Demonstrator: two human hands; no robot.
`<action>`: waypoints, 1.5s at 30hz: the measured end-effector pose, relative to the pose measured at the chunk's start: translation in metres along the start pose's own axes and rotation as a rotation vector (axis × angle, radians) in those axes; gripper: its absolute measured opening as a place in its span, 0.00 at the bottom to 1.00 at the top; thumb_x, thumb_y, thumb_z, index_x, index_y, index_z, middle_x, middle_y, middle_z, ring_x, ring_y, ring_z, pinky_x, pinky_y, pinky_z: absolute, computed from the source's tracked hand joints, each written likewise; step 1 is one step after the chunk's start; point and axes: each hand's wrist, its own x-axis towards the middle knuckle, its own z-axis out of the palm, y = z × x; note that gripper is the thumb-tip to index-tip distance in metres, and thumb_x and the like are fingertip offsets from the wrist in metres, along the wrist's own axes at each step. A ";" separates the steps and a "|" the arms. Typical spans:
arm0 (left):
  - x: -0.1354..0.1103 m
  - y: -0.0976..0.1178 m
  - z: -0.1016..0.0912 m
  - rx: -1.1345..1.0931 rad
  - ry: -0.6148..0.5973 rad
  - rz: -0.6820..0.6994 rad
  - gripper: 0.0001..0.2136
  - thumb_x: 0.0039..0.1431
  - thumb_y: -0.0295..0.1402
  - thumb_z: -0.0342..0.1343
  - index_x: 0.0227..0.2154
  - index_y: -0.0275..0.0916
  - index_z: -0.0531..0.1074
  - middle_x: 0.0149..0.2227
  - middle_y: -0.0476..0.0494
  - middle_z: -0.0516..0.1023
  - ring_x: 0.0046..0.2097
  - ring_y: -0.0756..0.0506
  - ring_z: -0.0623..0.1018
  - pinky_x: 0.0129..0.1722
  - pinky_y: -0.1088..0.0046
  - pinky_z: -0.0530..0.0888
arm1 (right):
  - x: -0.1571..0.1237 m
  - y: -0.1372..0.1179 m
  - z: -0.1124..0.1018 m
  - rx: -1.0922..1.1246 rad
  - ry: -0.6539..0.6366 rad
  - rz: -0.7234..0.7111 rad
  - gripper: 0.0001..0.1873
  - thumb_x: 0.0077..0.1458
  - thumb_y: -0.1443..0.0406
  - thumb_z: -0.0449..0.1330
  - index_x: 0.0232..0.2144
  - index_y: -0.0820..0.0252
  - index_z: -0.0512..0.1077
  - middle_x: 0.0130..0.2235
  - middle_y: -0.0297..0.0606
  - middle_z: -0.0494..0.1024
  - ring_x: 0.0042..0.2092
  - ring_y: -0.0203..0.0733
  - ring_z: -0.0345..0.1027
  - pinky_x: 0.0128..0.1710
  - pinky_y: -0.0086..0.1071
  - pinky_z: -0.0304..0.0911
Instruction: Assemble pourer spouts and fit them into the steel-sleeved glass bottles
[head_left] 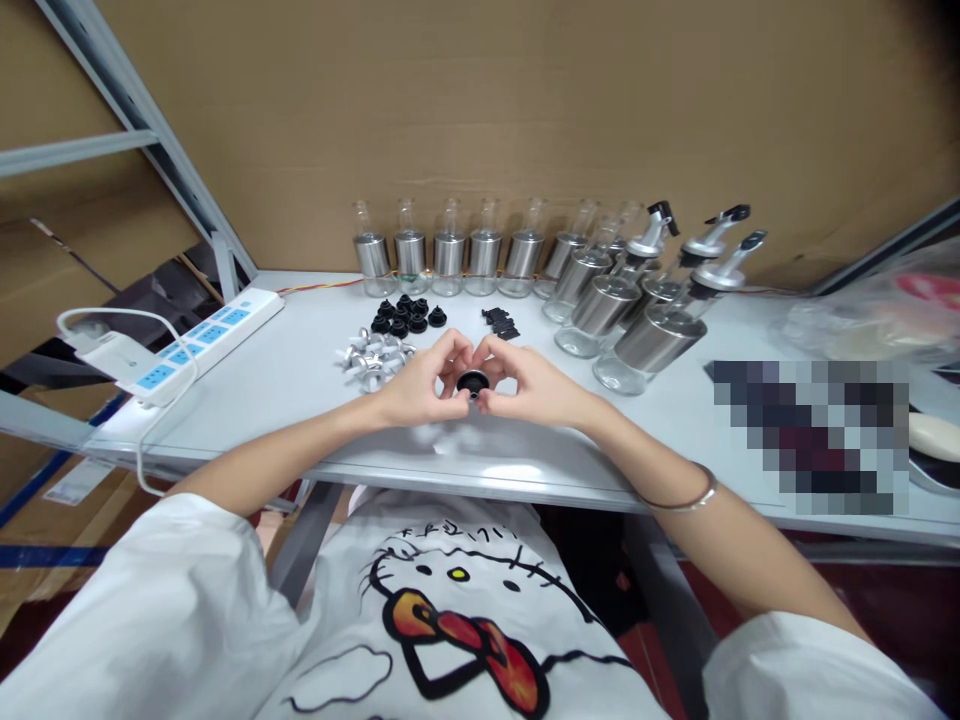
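My left hand (424, 385) and my right hand (525, 382) meet over the middle of the white table (300, 390). Both pinch one small round black cap (472, 381) between fingertips and thumbs. Just left of my left hand lies a pile of silver pourer parts (373, 357). Behind them sit several black round caps (405, 315) and a small heap of black flat pieces (501, 322). A silver bangle (686, 497) circles my right wrist.
A row of glass bottles with steel sleeves (450, 255) lines the cardboard wall. Bottles with fitted pourers (660, 310) stand at the right. A white and blue power strip (187, 345) lies at the left. A plastic bag (885, 305) rests far right.
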 end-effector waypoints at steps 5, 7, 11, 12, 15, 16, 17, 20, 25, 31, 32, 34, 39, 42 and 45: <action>-0.001 0.000 0.001 0.055 -0.010 -0.034 0.14 0.42 0.29 0.54 0.30 0.41 0.53 0.27 0.57 0.60 0.21 0.57 0.60 0.20 0.81 0.59 | 0.000 -0.001 0.002 -0.043 -0.008 0.000 0.11 0.46 0.66 0.57 0.34 0.57 0.60 0.25 0.28 0.73 0.27 0.34 0.65 0.34 0.31 0.61; -0.002 -0.001 0.001 0.084 -0.012 -0.031 0.14 0.42 0.28 0.54 0.30 0.41 0.54 0.26 0.57 0.60 0.21 0.57 0.60 0.20 0.81 0.59 | 0.000 -0.001 0.003 -0.058 -0.010 -0.002 0.12 0.45 0.67 0.57 0.34 0.57 0.60 0.25 0.28 0.73 0.27 0.34 0.65 0.34 0.31 0.61; -0.001 -0.005 0.001 0.071 0.027 0.007 0.16 0.44 0.29 0.56 0.32 0.41 0.54 0.27 0.57 0.62 0.22 0.57 0.63 0.22 0.81 0.62 | 0.000 0.000 0.002 -0.062 0.025 -0.013 0.13 0.43 0.68 0.56 0.33 0.56 0.58 0.27 0.29 0.74 0.28 0.35 0.65 0.34 0.30 0.61; 0.000 -0.006 0.000 0.044 0.054 0.026 0.16 0.45 0.30 0.57 0.34 0.42 0.54 0.28 0.57 0.63 0.23 0.56 0.64 0.23 0.80 0.64 | 0.000 0.000 0.001 -0.048 0.047 -0.020 0.13 0.43 0.69 0.56 0.34 0.56 0.58 0.27 0.30 0.75 0.29 0.35 0.66 0.35 0.30 0.61; 0.004 -0.008 -0.002 -0.029 0.138 0.096 0.19 0.48 0.31 0.60 0.38 0.42 0.55 0.31 0.54 0.66 0.29 0.54 0.69 0.30 0.78 0.70 | 0.001 0.002 -0.002 -0.025 0.133 -0.059 0.15 0.44 0.69 0.56 0.35 0.56 0.56 0.30 0.31 0.76 0.31 0.35 0.68 0.38 0.31 0.61; 0.005 -0.008 -0.002 -0.031 0.156 0.116 0.20 0.48 0.32 0.61 0.39 0.42 0.56 0.33 0.53 0.67 0.31 0.54 0.70 0.32 0.77 0.70 | 0.001 0.002 -0.003 -0.023 0.160 -0.074 0.15 0.44 0.69 0.56 0.35 0.55 0.55 0.31 0.31 0.77 0.31 0.35 0.69 0.38 0.31 0.61; 0.006 -0.008 -0.003 -0.020 0.167 0.129 0.19 0.48 0.32 0.62 0.39 0.42 0.58 0.34 0.51 0.67 0.33 0.53 0.70 0.33 0.77 0.71 | 0.001 0.003 -0.003 -0.020 0.182 -0.087 0.15 0.44 0.69 0.57 0.35 0.55 0.55 0.31 0.32 0.77 0.32 0.36 0.69 0.38 0.31 0.62; 0.006 -0.009 -0.003 0.055 0.186 0.144 0.16 0.49 0.33 0.63 0.38 0.40 0.63 0.37 0.48 0.68 0.37 0.51 0.71 0.38 0.74 0.72 | 0.001 0.005 -0.003 0.007 0.205 -0.119 0.15 0.45 0.69 0.57 0.35 0.55 0.55 0.33 0.33 0.77 0.35 0.38 0.72 0.39 0.32 0.63; 0.006 -0.011 -0.004 0.111 0.205 0.128 0.13 0.51 0.35 0.63 0.38 0.39 0.67 0.40 0.45 0.70 0.41 0.48 0.72 0.40 0.72 0.73 | 0.002 0.006 -0.007 -0.019 0.183 -0.085 0.13 0.49 0.66 0.59 0.36 0.56 0.59 0.37 0.37 0.78 0.38 0.40 0.74 0.41 0.35 0.66; 0.004 -0.008 -0.002 -0.039 0.224 0.011 0.13 0.53 0.33 0.60 0.40 0.39 0.64 0.46 0.42 0.72 0.49 0.46 0.75 0.39 0.74 0.76 | 0.004 0.021 -0.045 0.010 0.529 -0.075 0.06 0.53 0.62 0.58 0.32 0.59 0.69 0.35 0.39 0.79 0.36 0.41 0.75 0.43 0.39 0.69; 0.004 -0.008 -0.001 -0.030 0.214 0.014 0.13 0.53 0.32 0.60 0.39 0.39 0.64 0.45 0.42 0.73 0.49 0.46 0.75 0.39 0.74 0.76 | 0.004 0.027 -0.051 -0.038 0.575 -0.047 0.05 0.54 0.63 0.58 0.32 0.59 0.70 0.34 0.38 0.79 0.35 0.41 0.75 0.42 0.39 0.70; 0.003 -0.008 -0.001 0.025 0.183 0.062 0.13 0.54 0.31 0.59 0.40 0.39 0.64 0.46 0.42 0.73 0.49 0.46 0.75 0.38 0.75 0.77 | 0.005 0.042 -0.061 -0.240 0.553 0.025 0.05 0.54 0.66 0.56 0.31 0.59 0.72 0.32 0.39 0.80 0.36 0.43 0.75 0.41 0.39 0.69; 0.001 -0.008 -0.002 0.273 0.074 0.259 0.13 0.59 0.30 0.55 0.46 0.41 0.68 0.46 0.42 0.73 0.42 0.49 0.75 0.39 0.72 0.76 | 0.008 0.071 -0.057 -0.597 0.238 0.144 0.13 0.56 0.71 0.52 0.39 0.62 0.76 0.41 0.45 0.81 0.44 0.49 0.75 0.47 0.41 0.66; 0.001 -0.007 -0.003 0.406 0.063 0.346 0.12 0.58 0.30 0.55 0.46 0.40 0.68 0.41 0.43 0.73 0.39 0.49 0.74 0.42 0.69 0.75 | 0.009 0.077 -0.050 -0.623 0.171 0.151 0.17 0.57 0.73 0.50 0.44 0.64 0.74 0.45 0.47 0.80 0.46 0.50 0.74 0.48 0.41 0.66; 0.001 -0.006 -0.003 0.487 0.059 0.388 0.12 0.56 0.29 0.54 0.44 0.39 0.68 0.38 0.44 0.71 0.38 0.48 0.73 0.40 0.70 0.73 | 0.009 0.077 -0.048 -0.656 0.150 0.170 0.18 0.57 0.73 0.51 0.47 0.64 0.73 0.47 0.47 0.79 0.48 0.51 0.73 0.49 0.41 0.65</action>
